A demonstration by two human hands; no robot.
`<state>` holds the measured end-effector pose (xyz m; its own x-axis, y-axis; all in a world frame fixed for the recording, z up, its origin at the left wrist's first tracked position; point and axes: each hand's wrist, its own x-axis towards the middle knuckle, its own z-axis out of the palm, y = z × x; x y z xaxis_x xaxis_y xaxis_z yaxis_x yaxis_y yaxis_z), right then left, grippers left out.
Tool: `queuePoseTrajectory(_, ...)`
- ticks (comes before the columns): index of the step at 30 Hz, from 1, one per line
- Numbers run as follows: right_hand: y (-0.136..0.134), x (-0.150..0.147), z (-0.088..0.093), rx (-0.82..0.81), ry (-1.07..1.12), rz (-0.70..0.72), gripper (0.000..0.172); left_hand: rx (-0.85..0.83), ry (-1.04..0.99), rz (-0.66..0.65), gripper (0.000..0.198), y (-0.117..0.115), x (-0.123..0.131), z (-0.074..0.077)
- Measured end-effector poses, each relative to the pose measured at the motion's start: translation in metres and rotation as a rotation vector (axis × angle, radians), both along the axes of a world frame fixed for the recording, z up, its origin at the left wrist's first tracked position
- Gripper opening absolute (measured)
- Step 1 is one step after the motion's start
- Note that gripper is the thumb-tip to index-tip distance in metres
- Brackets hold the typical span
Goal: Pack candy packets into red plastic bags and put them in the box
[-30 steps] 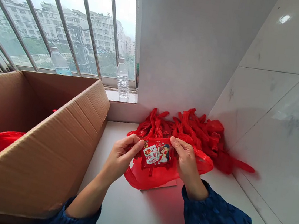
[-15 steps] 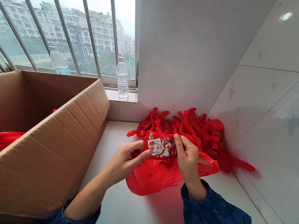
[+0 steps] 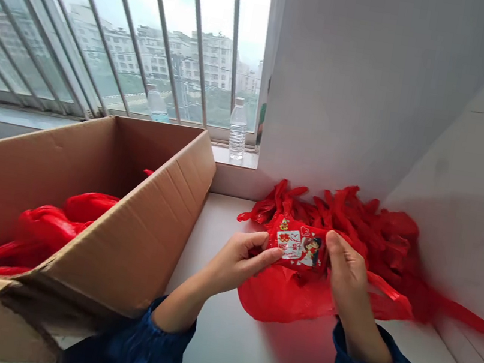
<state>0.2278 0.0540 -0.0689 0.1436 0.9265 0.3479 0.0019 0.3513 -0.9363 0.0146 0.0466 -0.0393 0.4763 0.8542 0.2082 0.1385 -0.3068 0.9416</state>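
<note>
A small red printed packet (image 3: 300, 248), with a white label and a cartoon couple on its face, is held up between both hands. My left hand (image 3: 236, 262) pinches its left end between thumb and fingers. Its right end is gripped by my right hand (image 3: 348, 276), thumb on the front. Below and behind the packet, a red plastic bag (image 3: 279, 299) lies spread on the white surface (image 3: 226, 349). Several more red plastic bags (image 3: 355, 213) are heaped behind it against the wall.
To the left stands an open cardboard box (image 3: 143, 233) with red bags (image 3: 53, 226) inside. On the window sill are a clear water bottle (image 3: 238, 129) and a second bottle (image 3: 157, 105). A grey wall (image 3: 351, 88) bounds the back, and window bars (image 3: 199, 41) cross the left.
The camera view has turned left, so everything appears further right and more of the box's inside shows. Both hands keep their hold on the packet.
</note>
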Motion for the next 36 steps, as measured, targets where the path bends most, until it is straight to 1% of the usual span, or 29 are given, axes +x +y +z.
queuePoseTrajectory(2,-0.002,0.0018,-0.0006,-0.046,0.034,0.069,0.043,0.023,-0.01,0.031,0.043,0.0009,-0.0008,-0.0014)
queuePoseTrajectory(4,-0.0033,0.0029,-0.0013,-0.07,0.044,0.08,0.04,0.05,-0.022,0.064,0.043,0.0025,-0.0015,-0.0023)
queuePoseTrajectory(8,-0.004,0.0034,-0.0015,-0.088,0.002,0.032,0.036,0.069,-0.042,0.094,0.042,0.0052,-0.0015,-0.002)
queuePoseTrajectory(13,-0.0044,0.004,0.0011,-0.032,-0.057,-0.054,0.042,0.08,-0.041,0.093,0.043,0.0051,-0.0014,0.0)
queuePoseTrajectory(17,-0.0055,0.0041,0.0024,-0.043,-0.039,-0.037,0.045,0.079,-0.044,0.093,0.041,0.004,-0.0017,0.0011)
queuePoseTrajectory(21,-0.0069,0.0021,0.0051,-0.044,-0.006,-0.013,0.043,0.088,-0.048,0.096,0.04,0.0034,-0.0016,0.0031)
queuePoseTrajectory(24,-0.008,0.001,0.007,-0.058,0.023,0.015,0.04,0.098,-0.051,0.111,0.04,0.0037,-0.0016,0.0039)
queuePoseTrajectory(28,-0.0091,0.0014,0.0067,-0.07,0.06,0.054,0.042,0.117,-0.057,0.149,0.04,0.0043,-0.0019,0.0035)
queuePoseTrajectory(31,-0.0086,0.0018,0.0064,-0.083,0.025,0.026,0.045,0.125,-0.055,0.17,0.041,0.0042,-0.0022,0.0034)
queuePoseTrajectory(36,-0.0042,0.0017,0.0072,-0.055,0.001,-0.009,0.046,0.106,-0.037,0.146,0.041,0.0055,-0.0031,0.0024)
